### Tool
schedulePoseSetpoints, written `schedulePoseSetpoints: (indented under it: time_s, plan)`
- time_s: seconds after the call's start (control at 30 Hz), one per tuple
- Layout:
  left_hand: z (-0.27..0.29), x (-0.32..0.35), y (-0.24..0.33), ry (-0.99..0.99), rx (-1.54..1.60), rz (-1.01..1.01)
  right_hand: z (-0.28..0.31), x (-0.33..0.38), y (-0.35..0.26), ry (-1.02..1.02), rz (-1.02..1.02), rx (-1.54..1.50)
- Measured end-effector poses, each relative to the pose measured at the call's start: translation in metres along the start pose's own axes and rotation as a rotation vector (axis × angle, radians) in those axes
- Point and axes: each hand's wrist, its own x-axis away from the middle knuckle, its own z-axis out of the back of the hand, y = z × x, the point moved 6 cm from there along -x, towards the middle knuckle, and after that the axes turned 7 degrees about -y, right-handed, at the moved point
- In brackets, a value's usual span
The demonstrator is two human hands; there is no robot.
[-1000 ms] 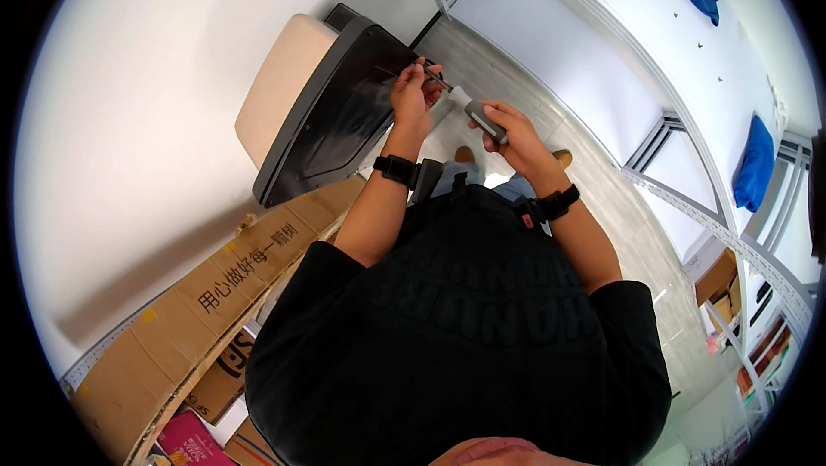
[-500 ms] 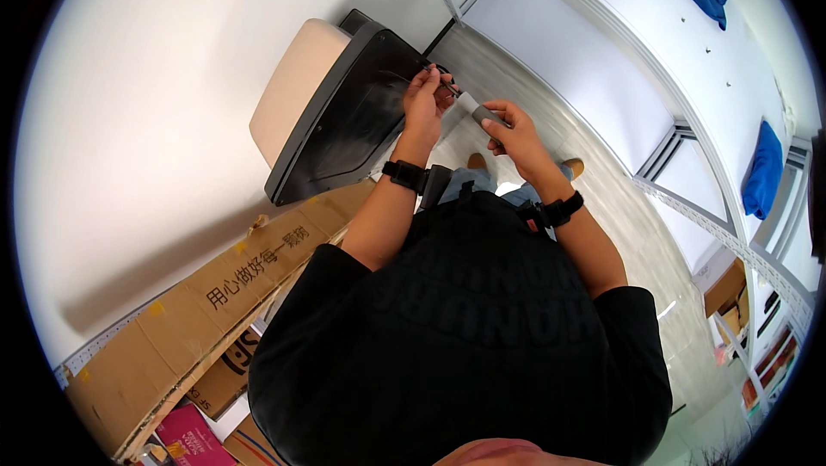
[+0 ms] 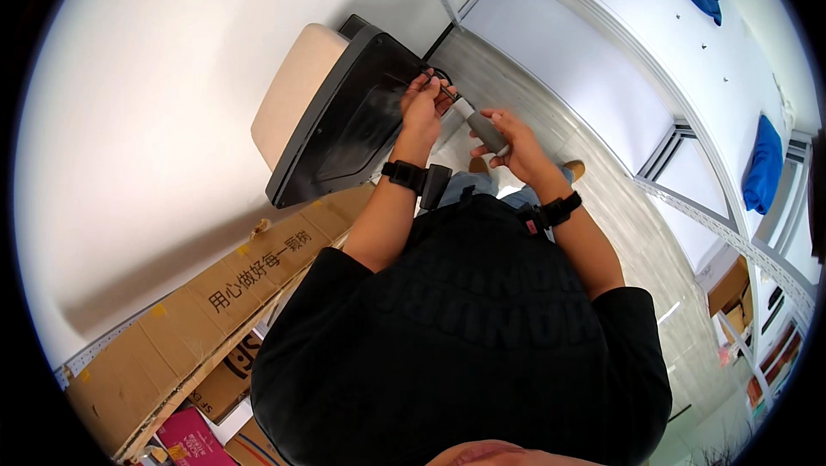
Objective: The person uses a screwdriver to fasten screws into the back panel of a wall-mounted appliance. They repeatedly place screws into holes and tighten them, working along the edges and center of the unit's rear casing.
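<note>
A large panel (image 3: 353,113), glossy black on the side facing me and beige on the other, stands tilted by the wall. At its upper right edge my left hand (image 3: 424,104) is closed, its fingertips pinched around the thin dark shaft of a screwdriver. The screwdriver (image 3: 487,129) has a thick grey handle with a paler collar and slants down to the right. My right hand (image 3: 516,146) lies loosely about the handle's end, fingers partly spread and the handle resting against them. The shaft's tip is hidden by my left fingers.
A long cardboard strip (image 3: 198,311) covers a shelf edge at lower left, with boxes and a pink package (image 3: 191,437) below. Dark cable loops (image 3: 442,75) hang by the panel's edge. White metal shelving (image 3: 602,36) with blue cloths (image 3: 762,165) runs along the right.
My right fingers have loosened and shifted down the screwdriver handle, showing more of it. The handle has swung slightly downward. My left hand stays at the panel's edge.
</note>
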Motion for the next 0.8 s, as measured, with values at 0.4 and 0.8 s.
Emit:
schedulePoseSetpoints:
  time_s: [0.4, 0.8]
  plan:
    - [-0.003, 0.000, -0.003, 0.004, -0.026, -0.025, 0.004, -0.006, -0.005, 0.173, 0.193, 0.605]
    - [-0.007, 0.003, 0.003, -0.004, 0.092, 0.004, 0.003, -0.003, 0.005, 0.014, -0.039, 0.098]
